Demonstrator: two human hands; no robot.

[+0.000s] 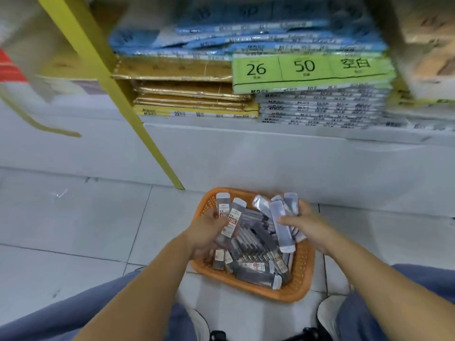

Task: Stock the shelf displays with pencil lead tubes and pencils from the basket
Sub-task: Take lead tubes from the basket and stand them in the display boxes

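Gathering stock is the step in hand. The left hand [209, 230] grips two lead tubes [232, 219], fingers curled round them. The right hand [306, 226] clutches a fanned bunch [280, 217] of the same. Both are over the orange basket [304, 274], which sits on the floor [73, 217] with many tubes inside. Next, I judge, both handfuls go up to the displays, which are not in view.

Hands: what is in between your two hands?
Head view: loose pencil lead tubes piled in the orange basket lie between the left hand and the right hand.
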